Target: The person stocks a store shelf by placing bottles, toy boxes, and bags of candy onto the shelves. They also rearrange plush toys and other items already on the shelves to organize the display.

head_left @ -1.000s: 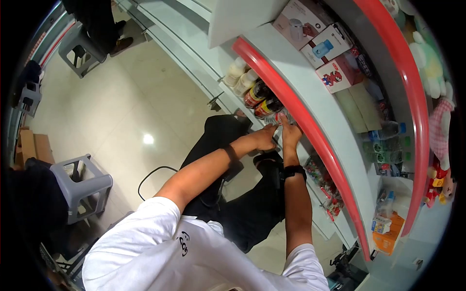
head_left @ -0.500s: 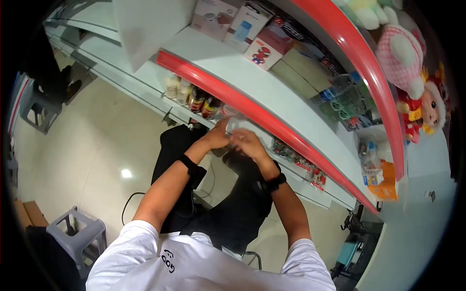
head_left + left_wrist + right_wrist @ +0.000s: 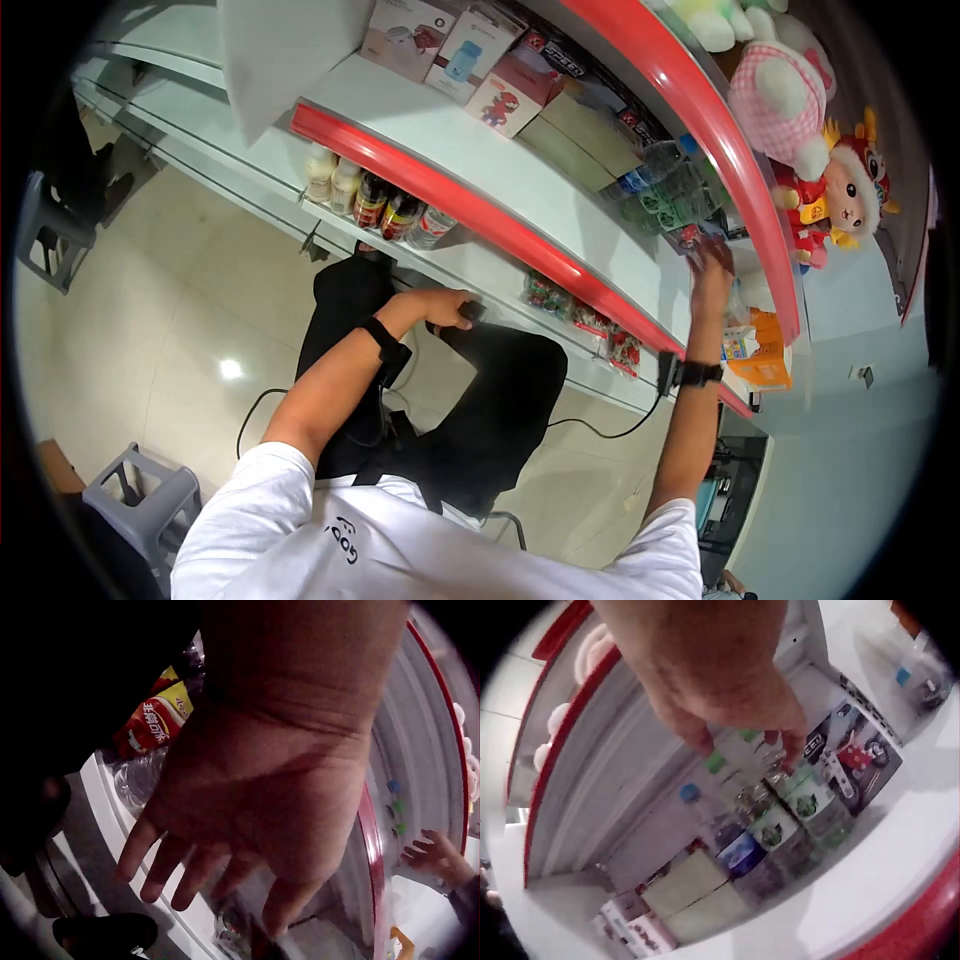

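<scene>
My right hand (image 3: 710, 262) reaches into the upper shelf at the right. In the right wrist view, its spread fingers come down around the green caps of two clear bottles (image 3: 774, 831), which stand beside a blue-capped bottle (image 3: 740, 853). My left hand (image 3: 440, 308) is held low over my knees, in front of the lower shelf. Its palm shows bare in the left wrist view, fingers apart. On that lower shelf stand two cream-coloured bottles (image 3: 330, 182), two dark cola bottles (image 3: 385, 208) and a clear bottle with a red-and-white label (image 3: 431, 229).
Boxes (image 3: 470, 58) line the upper shelf left of the bottles. A curved red edge (image 3: 430, 175) runs between the shelves. Packaged goods (image 3: 590, 315) lie at the lower shelf's right. Plush toys (image 3: 785, 100) sit higher up. A grey stool (image 3: 145, 500) stands on the floor.
Both hands were together at the lower shelf's clear bottle. They drew away, leaving it beside the cola bottles. The right hand has moved right and up to the upper shelf; the view has turned right.
</scene>
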`<move>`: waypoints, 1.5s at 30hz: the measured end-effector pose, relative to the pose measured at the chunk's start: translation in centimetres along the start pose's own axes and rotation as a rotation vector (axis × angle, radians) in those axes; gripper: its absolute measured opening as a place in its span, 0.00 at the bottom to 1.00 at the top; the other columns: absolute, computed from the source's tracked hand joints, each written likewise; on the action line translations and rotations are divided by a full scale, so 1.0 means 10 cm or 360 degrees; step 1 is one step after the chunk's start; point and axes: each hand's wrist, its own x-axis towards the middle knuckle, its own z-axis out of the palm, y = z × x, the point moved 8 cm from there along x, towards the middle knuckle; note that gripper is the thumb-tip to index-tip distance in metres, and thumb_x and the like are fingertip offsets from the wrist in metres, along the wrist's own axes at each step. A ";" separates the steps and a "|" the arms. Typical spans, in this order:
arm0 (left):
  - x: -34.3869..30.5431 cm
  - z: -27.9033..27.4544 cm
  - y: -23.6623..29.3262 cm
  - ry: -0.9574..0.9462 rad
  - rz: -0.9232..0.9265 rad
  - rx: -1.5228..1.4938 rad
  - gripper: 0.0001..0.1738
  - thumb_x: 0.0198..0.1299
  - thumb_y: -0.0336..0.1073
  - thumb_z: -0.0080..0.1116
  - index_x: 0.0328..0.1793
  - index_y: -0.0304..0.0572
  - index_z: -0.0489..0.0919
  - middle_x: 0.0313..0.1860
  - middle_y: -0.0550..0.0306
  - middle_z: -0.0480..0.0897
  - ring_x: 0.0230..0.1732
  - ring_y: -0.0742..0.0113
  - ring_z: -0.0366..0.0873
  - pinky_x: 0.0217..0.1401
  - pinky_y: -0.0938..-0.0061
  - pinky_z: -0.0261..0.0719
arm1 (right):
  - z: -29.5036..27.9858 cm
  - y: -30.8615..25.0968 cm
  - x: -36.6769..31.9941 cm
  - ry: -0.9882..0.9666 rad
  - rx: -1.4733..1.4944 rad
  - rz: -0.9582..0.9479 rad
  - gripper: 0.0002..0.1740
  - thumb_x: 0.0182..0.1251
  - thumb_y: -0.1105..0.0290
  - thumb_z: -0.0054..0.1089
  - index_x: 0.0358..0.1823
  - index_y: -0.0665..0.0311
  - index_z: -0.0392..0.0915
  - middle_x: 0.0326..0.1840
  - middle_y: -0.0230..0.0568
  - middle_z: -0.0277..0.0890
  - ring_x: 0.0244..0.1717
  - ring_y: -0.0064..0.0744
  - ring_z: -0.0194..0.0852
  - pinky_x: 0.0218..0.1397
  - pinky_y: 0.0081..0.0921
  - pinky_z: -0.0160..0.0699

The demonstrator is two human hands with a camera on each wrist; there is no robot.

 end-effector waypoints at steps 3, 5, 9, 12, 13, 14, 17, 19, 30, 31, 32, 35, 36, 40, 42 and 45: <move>0.10 0.12 -0.06 -0.0119 -0.0014 -0.0003 0.42 0.57 0.48 0.59 0.72 0.35 0.57 0.56 0.41 0.77 0.29 0.54 0.84 0.40 0.64 0.80 | -0.07 0.00 0.43 0.0174 -0.0069 0.0049 0.25 0.61 0.65 0.61 0.57 0.64 0.68 0.54 0.41 0.73 0.53 0.34 0.72 0.49 0.32 0.74; 0.07 0.13 -0.04 -0.0096 -0.0054 0.0003 0.41 0.58 0.48 0.59 0.73 0.39 0.57 0.57 0.41 0.77 0.27 0.55 0.84 0.41 0.64 0.80 | -0.07 0.02 0.69 0.0215 -0.0219 0.0061 0.27 0.60 0.65 0.63 0.59 0.63 0.66 0.54 0.41 0.72 0.52 0.33 0.72 0.48 0.32 0.74; -0.02 0.08 -0.04 -0.0113 -0.0238 -0.0062 0.43 0.55 0.55 0.61 0.70 0.36 0.63 0.57 0.42 0.77 0.58 0.45 0.74 0.58 0.61 0.72 | -0.07 0.73 1.34 0.0065 -0.0586 -0.0301 0.31 0.54 0.67 0.68 0.59 0.61 0.66 0.49 0.38 0.73 0.39 0.30 0.70 0.31 0.30 0.72; -0.06 0.06 -0.08 -0.0068 -0.0240 -0.0045 0.42 0.55 0.54 0.62 0.70 0.37 0.62 0.59 0.43 0.76 0.59 0.46 0.74 0.58 0.61 0.72 | -0.05 0.77 1.39 0.0154 -0.0533 -0.0559 0.31 0.52 0.68 0.69 0.58 0.61 0.67 0.48 0.38 0.73 0.32 0.29 0.69 0.21 0.27 0.68; -0.03 0.10 -0.14 -0.0118 -0.0281 -0.0064 0.43 0.55 0.54 0.61 0.71 0.37 0.62 0.60 0.43 0.75 0.60 0.46 0.73 0.59 0.62 0.71 | -0.02 0.77 1.35 0.0162 -0.0441 -0.0632 0.31 0.51 0.69 0.69 0.58 0.60 0.67 0.47 0.38 0.73 0.30 0.29 0.69 0.18 0.26 0.66; -0.02 0.14 -0.20 -0.0168 -0.0319 -0.0082 0.43 0.56 0.55 0.61 0.72 0.37 0.61 0.62 0.43 0.74 0.61 0.46 0.72 0.60 0.62 0.71 | 0.02 0.82 1.33 0.0148 -0.0434 -0.0625 0.31 0.51 0.69 0.69 0.58 0.60 0.67 0.47 0.38 0.73 0.30 0.29 0.69 0.18 0.26 0.66; 0.02 0.09 -0.09 -0.0137 -0.0201 -0.0021 0.40 0.58 0.51 0.59 0.69 0.33 0.62 0.50 0.43 0.79 0.47 0.51 0.78 0.49 0.63 0.75 | -0.08 0.76 1.31 0.0310 -0.0456 -0.0520 0.35 0.51 0.70 0.69 0.62 0.61 0.66 0.48 0.41 0.75 0.28 0.31 0.70 0.21 0.25 0.70; 0.01 0.08 -0.16 -0.0024 -0.0043 -0.0035 0.32 0.60 0.47 0.57 0.62 0.30 0.67 0.35 0.43 0.84 0.33 0.55 0.85 0.37 0.63 0.79 | -0.13 0.77 1.20 0.0197 -0.0303 -0.0425 0.40 0.49 0.74 0.70 0.65 0.66 0.61 0.55 0.44 0.72 0.44 0.35 0.70 0.41 0.28 0.70; -0.12 0.02 -0.24 0.0053 -0.0246 -0.0097 0.27 0.55 0.49 0.64 0.54 0.37 0.77 0.46 0.44 0.82 0.48 0.49 0.79 0.48 0.62 0.74 | -0.20 0.65 0.62 0.0567 -0.0229 0.0364 0.53 0.45 0.61 0.77 0.71 0.58 0.51 0.61 0.45 0.67 0.59 0.46 0.65 0.46 0.45 0.75; -0.11 0.04 -0.29 0.0059 -0.0255 -0.0095 0.27 0.55 0.49 0.64 0.54 0.37 0.77 0.46 0.44 0.82 0.48 0.49 0.79 0.48 0.62 0.74 | -0.14 0.60 0.60 0.0544 -0.0244 0.0373 0.53 0.45 0.61 0.77 0.71 0.58 0.52 0.62 0.45 0.66 0.59 0.46 0.65 0.47 0.44 0.75; -0.08 0.05 -0.29 0.0040 -0.0214 -0.0089 0.27 0.55 0.49 0.64 0.54 0.37 0.76 0.46 0.44 0.82 0.48 0.49 0.79 0.48 0.62 0.74 | -0.07 0.55 0.59 0.0521 -0.0260 0.0380 0.53 0.45 0.60 0.77 0.70 0.59 0.53 0.62 0.45 0.66 0.59 0.46 0.65 0.48 0.43 0.76; -0.06 0.07 -0.32 -0.0018 -0.0190 -0.0097 0.29 0.55 0.50 0.63 0.55 0.36 0.75 0.46 0.43 0.82 0.49 0.48 0.79 0.48 0.62 0.74 | -0.07 0.59 0.75 0.0535 -0.0273 0.0207 0.48 0.44 0.58 0.77 0.66 0.66 0.61 0.60 0.46 0.70 0.56 0.43 0.71 0.50 0.40 0.76; -0.06 0.09 -0.32 -0.0063 -0.0203 -0.0111 0.30 0.55 0.51 0.63 0.55 0.35 0.75 0.46 0.43 0.82 0.49 0.48 0.78 0.48 0.62 0.74 | -0.18 0.79 0.94 0.0533 -0.0273 0.0209 0.48 0.44 0.58 0.77 0.66 0.66 0.61 0.60 0.46 0.70 0.56 0.43 0.71 0.50 0.40 0.76; -0.14 0.02 -0.29 -0.0030 -0.0247 -0.0104 0.33 0.54 0.52 0.63 0.59 0.34 0.73 0.49 0.42 0.81 0.52 0.47 0.78 0.51 0.62 0.74 | -0.26 0.90 1.32 0.0472 -0.0526 -0.0277 0.37 0.45 0.54 0.76 0.56 0.63 0.73 0.47 0.37 0.77 0.38 0.31 0.74 0.23 0.28 0.72; -0.14 -0.02 -0.26 0.0005 -0.0232 -0.0017 0.38 0.54 0.53 0.63 0.64 0.33 0.68 0.53 0.41 0.79 0.56 0.46 0.76 0.55 0.62 0.73 | -0.11 0.67 1.24 0.0377 -0.0451 -0.0553 0.35 0.46 0.53 0.76 0.53 0.64 0.75 0.44 0.37 0.79 0.35 0.30 0.75 0.21 0.27 0.72; -0.14 -0.04 -0.24 -0.0005 -0.0198 0.0010 0.42 0.54 0.54 0.63 0.67 0.33 0.65 0.56 0.40 0.77 0.59 0.45 0.73 0.58 0.62 0.72 | -0.07 0.62 1.21 0.0379 -0.0548 -0.0551 0.37 0.46 0.53 0.76 0.56 0.65 0.74 0.50 0.40 0.78 0.39 0.32 0.77 0.22 0.30 0.73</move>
